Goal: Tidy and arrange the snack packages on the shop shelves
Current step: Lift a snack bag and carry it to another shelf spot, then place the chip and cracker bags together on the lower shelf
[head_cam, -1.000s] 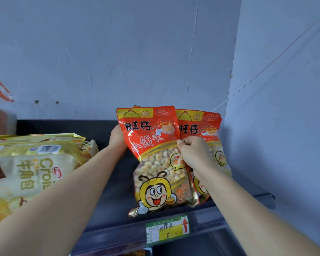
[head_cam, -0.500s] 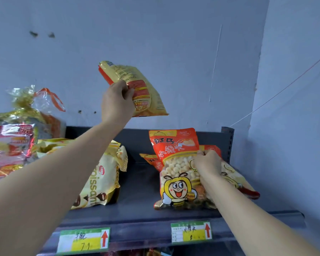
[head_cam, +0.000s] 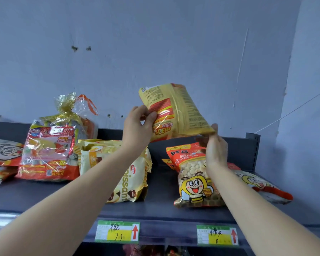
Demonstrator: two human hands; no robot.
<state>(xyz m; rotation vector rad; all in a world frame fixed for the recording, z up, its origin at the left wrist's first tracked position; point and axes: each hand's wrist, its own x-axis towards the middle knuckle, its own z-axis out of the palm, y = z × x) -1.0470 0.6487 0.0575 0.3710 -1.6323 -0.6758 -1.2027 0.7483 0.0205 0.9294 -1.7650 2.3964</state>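
A yellow snack bag (head_cam: 175,111) with its printed back toward me hangs in the air above the dark shelf (head_cam: 159,209). My left hand (head_cam: 137,126) grips its left edge. My right hand (head_cam: 215,146) pinches its lower right corner. Below my right hand an orange bee-print bag of small round biscuits (head_cam: 192,180) leans upright on the shelf. A second bee-print bag (head_cam: 260,183) lies flat to its right, and a third pokes out behind it.
Cream croissant bags (head_cam: 122,170) stand left of centre. Further left are a red and clear packet (head_cam: 48,156), a ribbon-tied clear bag (head_cam: 72,108) and flat packs at the edge. Price labels (head_cam: 117,231) (head_cam: 217,235) hang on the shelf front. Blue walls close the back and right.
My left hand lifted the yellow bag from behind the bee-print bags and brought it rightward and lower. My right hand let go of the front bee-print bag and took the yellow bag's corner.
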